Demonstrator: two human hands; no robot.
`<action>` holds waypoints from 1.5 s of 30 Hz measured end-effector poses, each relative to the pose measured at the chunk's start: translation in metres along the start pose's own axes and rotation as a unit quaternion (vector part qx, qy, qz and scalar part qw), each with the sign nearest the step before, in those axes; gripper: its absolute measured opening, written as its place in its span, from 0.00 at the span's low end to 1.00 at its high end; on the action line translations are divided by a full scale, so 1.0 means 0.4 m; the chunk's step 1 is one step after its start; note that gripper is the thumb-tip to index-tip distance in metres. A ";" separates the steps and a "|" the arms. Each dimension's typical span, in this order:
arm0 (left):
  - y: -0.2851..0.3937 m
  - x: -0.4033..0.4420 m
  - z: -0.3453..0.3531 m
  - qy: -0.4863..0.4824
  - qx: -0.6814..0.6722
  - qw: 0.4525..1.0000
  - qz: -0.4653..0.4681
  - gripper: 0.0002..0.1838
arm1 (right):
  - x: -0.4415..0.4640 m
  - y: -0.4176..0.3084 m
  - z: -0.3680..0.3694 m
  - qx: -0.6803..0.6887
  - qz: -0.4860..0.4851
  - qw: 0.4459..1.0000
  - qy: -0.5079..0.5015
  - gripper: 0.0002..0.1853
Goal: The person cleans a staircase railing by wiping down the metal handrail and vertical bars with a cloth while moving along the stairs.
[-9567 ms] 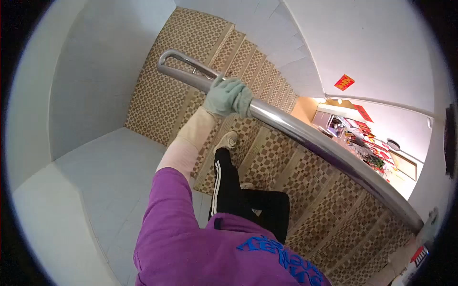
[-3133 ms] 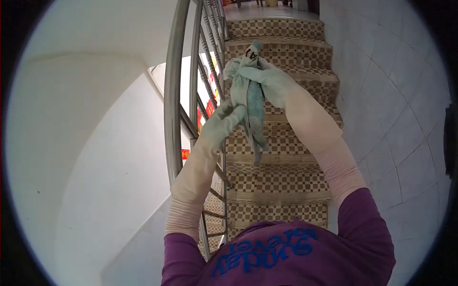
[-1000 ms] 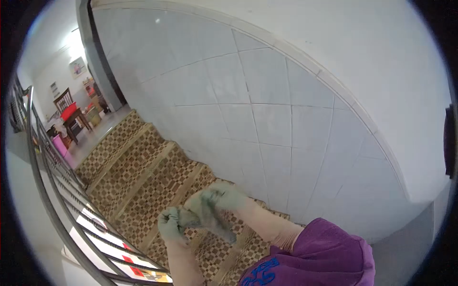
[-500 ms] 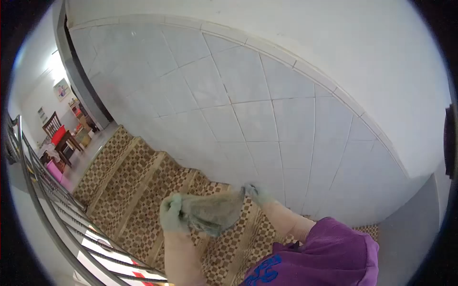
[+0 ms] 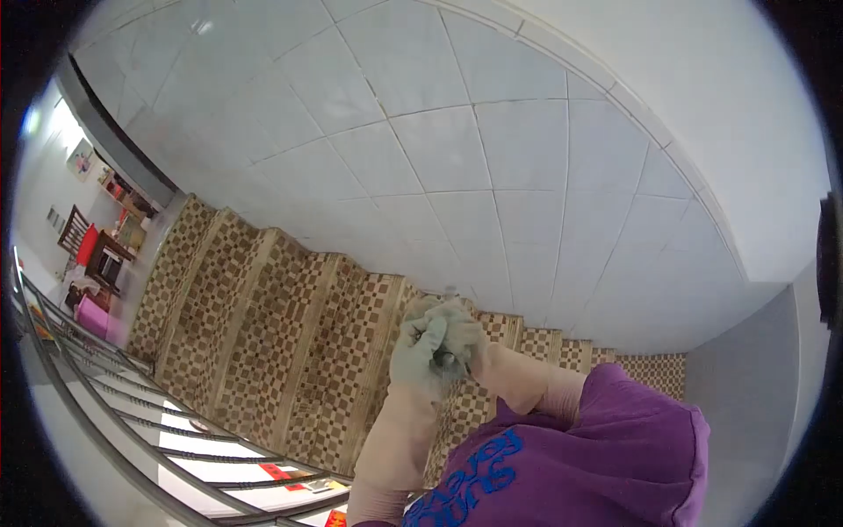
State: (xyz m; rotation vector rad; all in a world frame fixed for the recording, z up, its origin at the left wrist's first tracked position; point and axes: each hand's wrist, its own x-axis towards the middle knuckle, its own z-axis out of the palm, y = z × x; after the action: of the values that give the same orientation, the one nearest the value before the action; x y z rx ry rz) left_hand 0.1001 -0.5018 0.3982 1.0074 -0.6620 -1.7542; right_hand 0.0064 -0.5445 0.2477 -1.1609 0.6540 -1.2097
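Pale green gloves cover both my hands, which are pressed together over the stairs. My left hand (image 5: 413, 356) is closed, its fingers wrapped around a bunched grey-green cloth (image 5: 446, 360). Against it, my right hand (image 5: 458, 327) also grips the cloth from the other side. Most of the cloth is hidden inside the gloves; only a dark fold shows between them.
Steps with a brown and beige checkered pattern (image 5: 294, 338) run down and across beneath my hands. A tiled wall (image 5: 439, 149) rises on the far side. A metal railing (image 5: 114, 430) lines the left, with a chair (image 5: 72, 230) and pink bin (image 5: 91, 316) beyond.
My hands have come together, and the cloth, stretched between them before, is now bunched up in the gloves. The view has tilted down, showing more of the steps.
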 end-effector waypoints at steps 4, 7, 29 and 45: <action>0.053 -0.009 -0.037 -0.003 -0.001 1.000 0.016 0.06 | -0.045 -0.112 0.016 0.459 0.124 0.867 0.146 0.29; 0.090 -0.023 -0.019 -0.017 0.002 0.999 0.042 0.06 | -0.089 -0.177 0.038 0.462 0.225 0.846 0.142 0.27; 0.271 0.031 -0.055 -0.158 -0.060 0.980 0.100 0.14 | -0.049 -0.093 -0.275 -0.181 0.118 0.972 0.090 0.37; 0.407 -0.248 -0.254 0.183 0.424 0.885 0.053 0.20 | 0.090 -0.277 0.112 -0.080 -0.108 0.961 -0.242 0.27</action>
State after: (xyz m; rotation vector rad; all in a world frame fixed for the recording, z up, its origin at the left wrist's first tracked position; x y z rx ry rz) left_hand 0.2831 -0.4713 0.5086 1.7940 -1.2453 -1.0959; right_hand 0.0157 -0.5565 0.3714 -1.6283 0.2594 -1.0047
